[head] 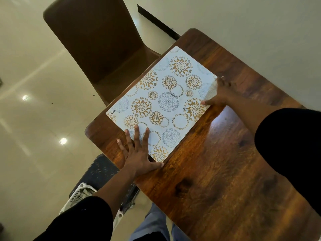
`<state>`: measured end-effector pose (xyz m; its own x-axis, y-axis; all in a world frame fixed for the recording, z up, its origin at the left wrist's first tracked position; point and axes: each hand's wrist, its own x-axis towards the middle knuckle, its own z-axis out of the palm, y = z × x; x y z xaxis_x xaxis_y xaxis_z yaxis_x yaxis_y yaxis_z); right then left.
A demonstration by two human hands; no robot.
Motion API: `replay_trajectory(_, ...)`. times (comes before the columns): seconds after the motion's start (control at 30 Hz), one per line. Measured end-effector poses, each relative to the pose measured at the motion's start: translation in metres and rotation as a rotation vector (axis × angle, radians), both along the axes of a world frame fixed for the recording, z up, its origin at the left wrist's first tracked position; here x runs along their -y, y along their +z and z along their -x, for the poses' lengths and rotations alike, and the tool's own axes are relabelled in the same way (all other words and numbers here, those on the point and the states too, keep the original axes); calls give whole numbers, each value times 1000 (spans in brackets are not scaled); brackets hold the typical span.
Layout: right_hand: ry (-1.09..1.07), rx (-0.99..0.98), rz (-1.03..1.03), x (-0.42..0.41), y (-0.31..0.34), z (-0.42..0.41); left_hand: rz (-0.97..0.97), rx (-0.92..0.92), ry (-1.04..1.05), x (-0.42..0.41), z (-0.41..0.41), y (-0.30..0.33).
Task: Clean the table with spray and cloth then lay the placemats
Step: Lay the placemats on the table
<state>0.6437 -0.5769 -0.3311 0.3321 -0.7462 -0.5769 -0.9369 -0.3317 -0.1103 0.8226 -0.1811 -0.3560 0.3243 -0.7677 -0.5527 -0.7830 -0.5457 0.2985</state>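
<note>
One wooden table fills the right and lower part of the head view, its dark, glossy grain catching a patch of light near the right forearm. One brown chair stands at the table's far edge, its seat tucked against the rim. One placemat, white with gold and grey floral circles and the word KUBER printed at one corner, lies flat on the table near that edge, close to the table's rounded corner. The left hand is fully spread, fingers fanned wide, palm down; three fingertips rest on the placemat's near corner while the thumb and the heel of the hand lie on bare wood. The right hand presses on the opposite short edge of the placemat, fingers loosely extended and partly blurred, thumb pointing along the mat's border; it grips nothing. Both arms wear black sleeves pushed up the forearm. Below the table's corner, one dark basket with a white rim sits on the pale tiled floor.
</note>
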Motion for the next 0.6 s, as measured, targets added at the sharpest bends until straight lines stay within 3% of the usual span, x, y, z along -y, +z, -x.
replay_trajectory(0.6, -1, 98, -30, 15, -1, -2, -30, -9, -26, 2, -4, -2)
